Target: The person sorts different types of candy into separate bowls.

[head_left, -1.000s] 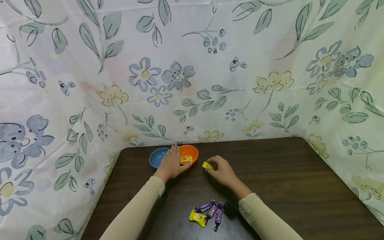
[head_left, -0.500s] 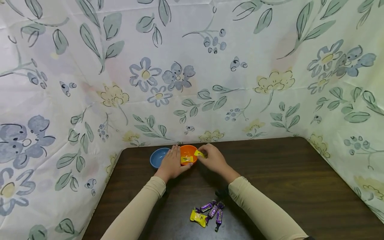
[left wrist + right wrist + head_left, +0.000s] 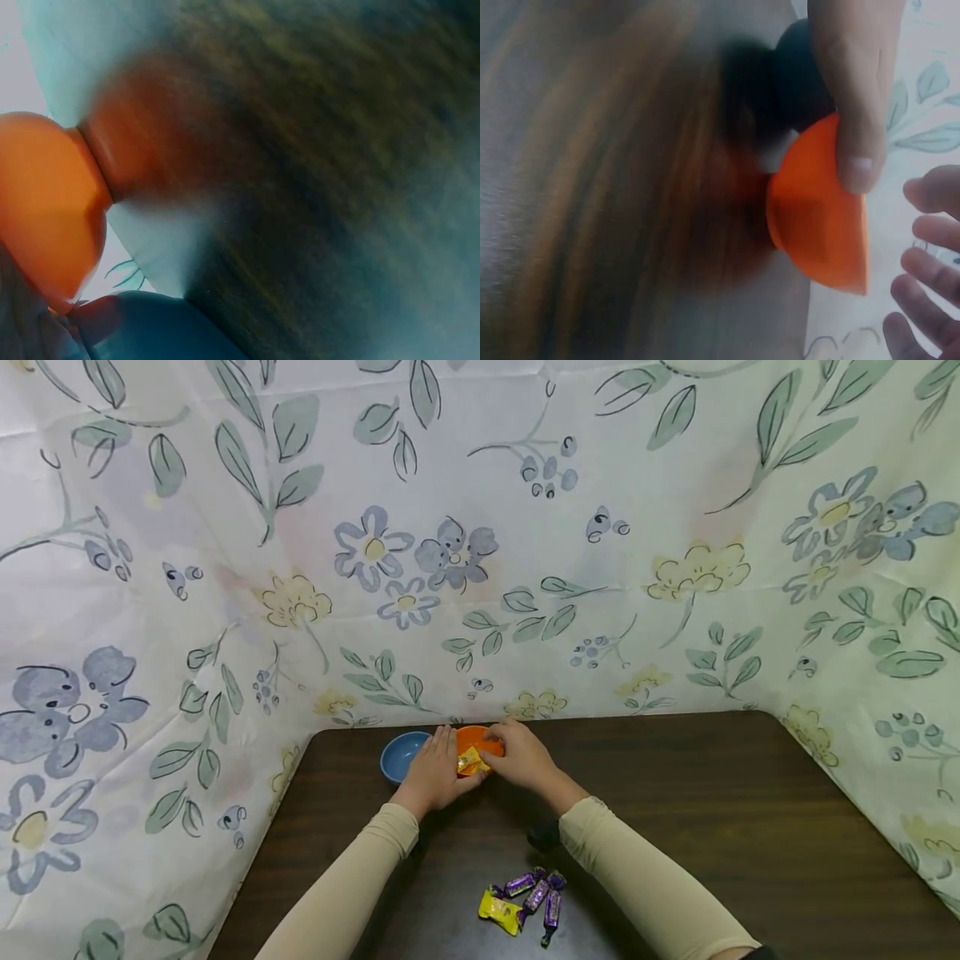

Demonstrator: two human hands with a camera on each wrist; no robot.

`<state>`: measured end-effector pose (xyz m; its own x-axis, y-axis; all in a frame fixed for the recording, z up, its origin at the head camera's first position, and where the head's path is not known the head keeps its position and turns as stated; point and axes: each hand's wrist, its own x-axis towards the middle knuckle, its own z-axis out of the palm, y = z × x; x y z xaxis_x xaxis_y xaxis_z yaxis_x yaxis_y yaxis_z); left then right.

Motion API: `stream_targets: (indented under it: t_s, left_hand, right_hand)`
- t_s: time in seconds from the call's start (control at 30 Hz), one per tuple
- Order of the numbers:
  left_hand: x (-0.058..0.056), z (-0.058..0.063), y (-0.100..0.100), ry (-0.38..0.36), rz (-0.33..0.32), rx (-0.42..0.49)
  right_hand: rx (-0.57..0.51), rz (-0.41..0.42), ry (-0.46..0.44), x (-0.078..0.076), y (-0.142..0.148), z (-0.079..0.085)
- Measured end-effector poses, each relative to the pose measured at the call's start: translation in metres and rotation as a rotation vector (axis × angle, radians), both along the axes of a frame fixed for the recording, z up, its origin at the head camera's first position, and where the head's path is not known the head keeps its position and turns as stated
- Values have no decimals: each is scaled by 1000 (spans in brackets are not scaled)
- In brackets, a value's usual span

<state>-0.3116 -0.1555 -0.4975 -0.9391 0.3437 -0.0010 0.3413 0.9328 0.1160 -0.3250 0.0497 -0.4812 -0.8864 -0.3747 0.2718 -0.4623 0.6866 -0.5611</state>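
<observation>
My left hand (image 3: 435, 774) rests across the rims where the two bowls meet, its fingers straight. Its thumb lies along the near rim of the orange bowl (image 3: 817, 210). Beside it on the left stands the blue bowl (image 3: 400, 756), partly covered by this hand. Yellow-wrapped candies (image 3: 469, 762) lie inside the orange bowl. My right hand (image 3: 525, 756) is over that bowl's right side, hiding part of it. In the right wrist view its fingers (image 3: 930, 262) are spread apart above the rim with nothing between them.
Nearer the front of the brown wooden table (image 3: 675, 810) lie several purple-wrapped candies (image 3: 536, 896) and one yellow-wrapped candy (image 3: 499, 912). A floral cloth (image 3: 525, 527) hangs behind the table and along both sides.
My right hand has moved left to the orange bowl and let go of its yellow candy, which now lies with the other inside. The left hand has stayed on the bowls.
</observation>
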Motion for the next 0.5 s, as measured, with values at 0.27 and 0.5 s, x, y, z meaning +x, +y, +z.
stream_targets:
  t_s: [0.27,0.5]
  left_hand:
    - [-4,-6,-2,10,7,-2]
    - [-6,-7,-2,-17,3,9]
  right_hand:
    - [9,80,-5,19,9,-1]
    - [74,153,-13,48,20,2]
